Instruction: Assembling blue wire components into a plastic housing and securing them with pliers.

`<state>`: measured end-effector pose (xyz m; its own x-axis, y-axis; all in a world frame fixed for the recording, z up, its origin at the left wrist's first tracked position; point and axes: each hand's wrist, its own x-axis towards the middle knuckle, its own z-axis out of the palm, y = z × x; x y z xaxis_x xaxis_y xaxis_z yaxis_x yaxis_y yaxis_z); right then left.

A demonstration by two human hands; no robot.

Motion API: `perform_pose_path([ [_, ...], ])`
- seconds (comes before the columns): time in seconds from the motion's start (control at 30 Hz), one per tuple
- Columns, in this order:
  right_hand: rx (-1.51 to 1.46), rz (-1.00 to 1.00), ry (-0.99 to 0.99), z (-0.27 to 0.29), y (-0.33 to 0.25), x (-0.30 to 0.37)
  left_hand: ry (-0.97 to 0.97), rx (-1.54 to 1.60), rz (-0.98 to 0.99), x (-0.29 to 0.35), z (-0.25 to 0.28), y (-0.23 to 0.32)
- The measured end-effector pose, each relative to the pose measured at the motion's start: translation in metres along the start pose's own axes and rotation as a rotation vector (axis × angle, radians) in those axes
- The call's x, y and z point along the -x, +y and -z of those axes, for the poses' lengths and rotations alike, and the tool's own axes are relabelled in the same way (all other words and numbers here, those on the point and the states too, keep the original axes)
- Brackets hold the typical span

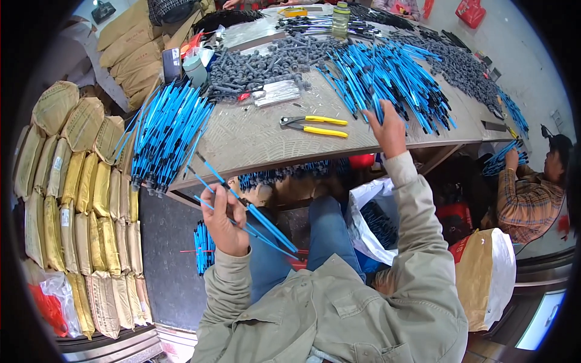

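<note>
The left hand (227, 225) was closed around a few thin blue rods (272, 228), which slanted over the lap just off the near edge of the table (242, 136). The right hand (390, 130) reached to the near side of the large right pile of blue rods (402, 81) — its thumb and fingers partly apart, though whether they gripped a rod I could not tell — with yellow-handled pliers (315, 126) lying to its left.
</note>
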<state>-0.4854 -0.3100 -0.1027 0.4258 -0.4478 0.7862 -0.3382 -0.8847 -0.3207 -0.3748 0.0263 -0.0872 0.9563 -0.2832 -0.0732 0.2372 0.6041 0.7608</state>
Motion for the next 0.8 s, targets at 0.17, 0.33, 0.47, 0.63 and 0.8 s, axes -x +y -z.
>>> perform_pose_path([
  [0.17,-0.576,-0.162,-0.314,0.056,-0.058,0.051,-0.453,-0.042,0.16,0.006,-0.007,-0.016],
  [0.33,-0.89,-0.18,-0.469,0.069,-0.117,0.079,-0.296,-0.111,0.185,0.003,-0.034,-0.027],
  [0.47,-0.928,-0.004,-0.511,0.056,-0.136,0.09,-0.333,0.021,0.155,0.016,-0.052,-0.023],
  [0.63,-0.824,-0.021,-0.575,0.048,-0.152,0.097,-0.328,-0.318,-0.154,0.019,-0.043,-0.026],
  [0.8,-1.067,-0.008,-0.741,0.03,-0.152,0.094,-0.314,-0.018,0.009,0.01,-0.032,-0.017],
])
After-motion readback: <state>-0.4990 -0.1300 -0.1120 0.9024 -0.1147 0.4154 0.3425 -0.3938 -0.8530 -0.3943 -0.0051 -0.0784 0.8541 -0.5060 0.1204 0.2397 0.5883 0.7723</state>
